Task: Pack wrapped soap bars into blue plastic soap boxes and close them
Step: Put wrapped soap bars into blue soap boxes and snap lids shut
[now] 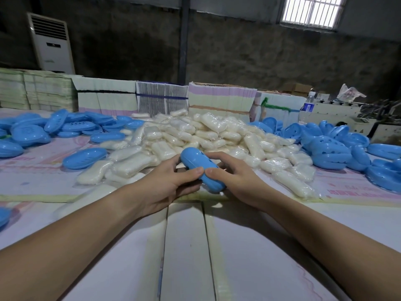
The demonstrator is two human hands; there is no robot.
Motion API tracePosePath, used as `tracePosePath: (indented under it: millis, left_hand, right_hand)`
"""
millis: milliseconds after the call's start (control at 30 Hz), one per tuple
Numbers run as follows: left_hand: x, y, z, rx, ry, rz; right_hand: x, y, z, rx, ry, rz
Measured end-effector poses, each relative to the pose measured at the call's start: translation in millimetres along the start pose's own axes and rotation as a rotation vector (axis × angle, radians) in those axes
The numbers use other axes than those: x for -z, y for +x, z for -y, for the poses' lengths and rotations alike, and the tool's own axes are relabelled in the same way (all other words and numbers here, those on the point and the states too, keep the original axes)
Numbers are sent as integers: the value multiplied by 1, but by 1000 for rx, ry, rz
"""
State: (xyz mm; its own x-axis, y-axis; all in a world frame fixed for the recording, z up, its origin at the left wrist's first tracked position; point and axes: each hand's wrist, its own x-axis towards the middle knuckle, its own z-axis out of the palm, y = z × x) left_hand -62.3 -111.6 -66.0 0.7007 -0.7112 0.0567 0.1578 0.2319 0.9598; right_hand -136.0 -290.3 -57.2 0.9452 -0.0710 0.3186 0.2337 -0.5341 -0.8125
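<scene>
Pale printed sheets (pixel 43 183) cover our worktable beneath a dark concrete wall (pixel 238 51), wrapped white soap bars (pixel 195 135) heaped centre, loose blue plastic box halves (pixel 28 131) left and right. Near centre, our left hand (pixel 165 183) and right hand (pixel 236 181) clasp a closed blue oval plastic soap box (pixel 199 168), fingers curled around it, thumbs pressing on top.

Blue plastic soap box (pixel 200 168) — oval, closed, tilted with its far end raised, held above the desk's near centre. Wrapped soap bars (pixel 195 135) — white, clear film, heaped mid-desk. Loose blue lids (pixel 32 131) far left; perforated blue halves (pixel 329 148) piled far right.
</scene>
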Motion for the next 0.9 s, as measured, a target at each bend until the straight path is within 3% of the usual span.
tracePosePath:
  millis: [200,300,433,533,700,900]
  left_hand:
    - [0,0,-1,-22,-36,2]
    - [-2,1,-2,-18,-117,-17]
    - [-3,1,0,-9,0,-89]
    - [-2,0,1,-131,219,-99]
    - [12,-3,-5,-348,609,-110]
    - [9,-12,-14,-543,928,10]
  right_hand:
    - [0,2,-5,20,-27,21]
    - [1,3,-8,105,-229,-72]
    - [5,-1,-2,243,-405,-160]
    - [14,-3,2,212,-370,-138]
    - [18,-7,-1,136,-266,92]
    - [16,-11,8,38,23,202]
